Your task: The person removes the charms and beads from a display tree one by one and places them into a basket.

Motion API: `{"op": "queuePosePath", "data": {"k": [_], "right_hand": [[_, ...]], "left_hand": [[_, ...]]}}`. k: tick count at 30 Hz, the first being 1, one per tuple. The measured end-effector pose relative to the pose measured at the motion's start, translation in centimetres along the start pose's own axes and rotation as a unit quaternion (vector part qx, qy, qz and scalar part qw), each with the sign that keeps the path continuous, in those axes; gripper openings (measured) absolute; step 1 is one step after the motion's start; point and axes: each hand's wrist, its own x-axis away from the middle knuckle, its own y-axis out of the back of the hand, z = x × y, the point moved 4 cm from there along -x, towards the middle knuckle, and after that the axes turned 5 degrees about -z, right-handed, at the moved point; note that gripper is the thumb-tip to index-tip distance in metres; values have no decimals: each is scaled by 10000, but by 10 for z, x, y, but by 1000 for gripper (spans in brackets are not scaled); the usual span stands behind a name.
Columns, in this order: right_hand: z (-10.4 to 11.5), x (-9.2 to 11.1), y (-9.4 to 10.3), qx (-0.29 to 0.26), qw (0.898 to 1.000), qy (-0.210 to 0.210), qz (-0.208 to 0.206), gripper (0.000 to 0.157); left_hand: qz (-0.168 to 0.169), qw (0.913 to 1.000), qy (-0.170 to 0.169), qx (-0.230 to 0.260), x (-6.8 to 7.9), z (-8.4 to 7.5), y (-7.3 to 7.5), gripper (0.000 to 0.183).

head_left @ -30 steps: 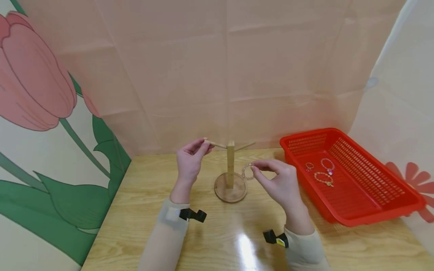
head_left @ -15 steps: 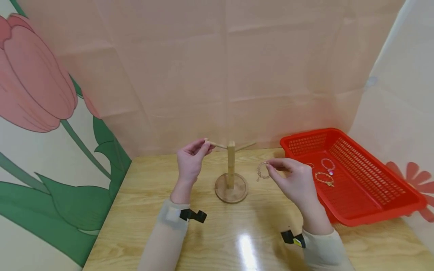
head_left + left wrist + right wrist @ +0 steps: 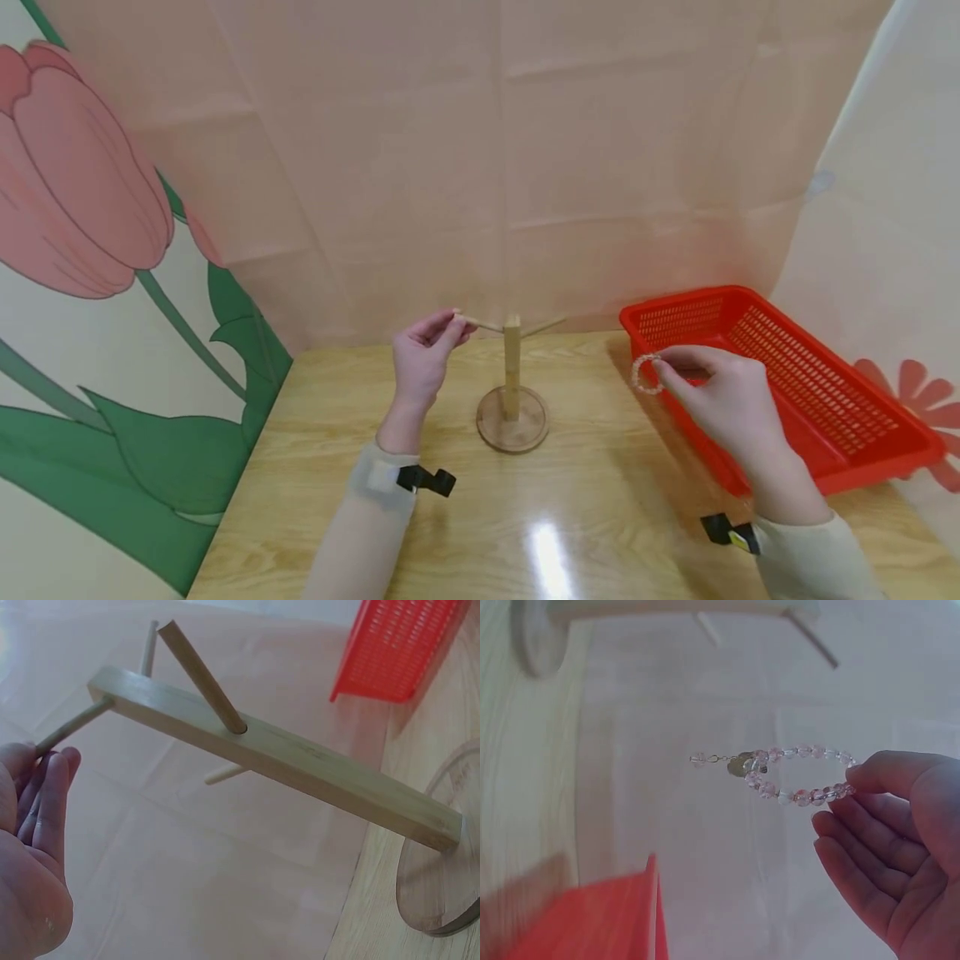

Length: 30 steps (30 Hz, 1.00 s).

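Observation:
My left hand (image 3: pixel 422 358) pinches the tip of an upper peg (image 3: pixel 73 726) on a wooden peg stand (image 3: pixel 512 367). Upright on its round base (image 3: pixel 491 425), the stand has pegs sticking out on several sides, all bare in the left wrist view. Thumb and fingertips of my right hand (image 3: pixel 720 396) pinch a beaded bracelet (image 3: pixel 646 374) at the near rim of the red basket. Its beads are pink and clear in the right wrist view, with a small charm and a short chain dangling from the far end. My right hand hides the basket's inner left part.
On the right of the wooden table (image 3: pixel 360 400) stands a red plastic basket (image 3: pixel 840 483) with perforated walls. A pinkish sheet (image 3: pixel 375 167) hangs behind the table. To the left is a panel with a tulip print (image 3: pixel 90 175).
My right hand has carried the bracelet rightward, away from the stand to the basket's edge, covering the bracelets lying inside. The left hand has stayed on the peg.

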Motion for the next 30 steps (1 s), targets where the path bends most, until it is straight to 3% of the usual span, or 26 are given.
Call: {"op": "queuePosePath", "data": {"k": [8,20,30], "right_hand": [[-37,1,18,379,9988,-210,215,15],[-105,11,34,692,9880,-1063,887,35],[-136,13,40,931,9810,-852,1472,35]], "left_hand": [[53,10000,-10,-80,2,1,0,17],[55,10000,25,24,1,1,-1,17],[76,10000,-4,30,0,2,1,17]]}}
